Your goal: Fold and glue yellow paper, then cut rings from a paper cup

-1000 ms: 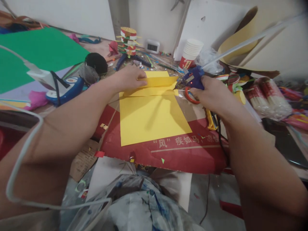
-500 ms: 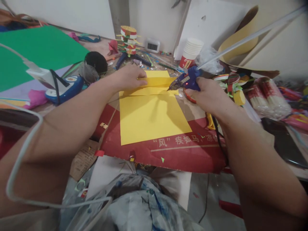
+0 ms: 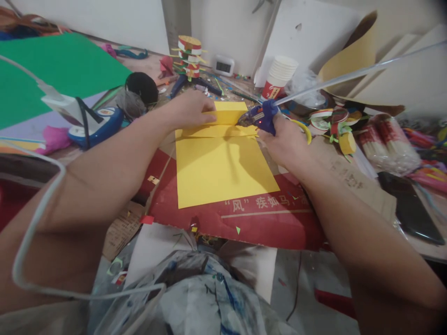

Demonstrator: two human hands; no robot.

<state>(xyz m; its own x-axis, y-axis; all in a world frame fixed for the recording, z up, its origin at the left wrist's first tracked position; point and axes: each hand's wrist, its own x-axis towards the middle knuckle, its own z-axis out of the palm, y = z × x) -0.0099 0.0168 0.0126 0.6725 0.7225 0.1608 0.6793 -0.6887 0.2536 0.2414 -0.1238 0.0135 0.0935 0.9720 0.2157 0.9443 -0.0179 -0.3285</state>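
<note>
A yellow sheet of paper [image 3: 220, 167] lies on red printed cardboard [image 3: 206, 221], with a folded strip across its far part. My left hand [image 3: 195, 111] pinches the raised flap of that fold at its left end. In my right hand [image 3: 288, 142] is a blue hot glue gun [image 3: 263, 117], gripped round its handle. Its nozzle points left, at or just above the fold; whether it touches the paper I cannot tell. A long clear glue stick [image 3: 335, 83] sticks out of the gun's back. A small red light glows on the gun's body.
Beyond the paper stand a striped paper model [image 3: 189, 56], a small digital clock [image 3: 223, 65] and stacked paper cups [image 3: 279, 77]. A blue power strip [image 3: 98, 128] with a white plug is at left, near green paper [image 3: 66, 65]. A phone [image 3: 410, 207] and bagged cotton swabs [image 3: 389, 144] lie at right.
My right hand has moved the glue gun left along the fold, toward my left hand. The flap now stands up more. My left hand stays at the fold's left end.
</note>
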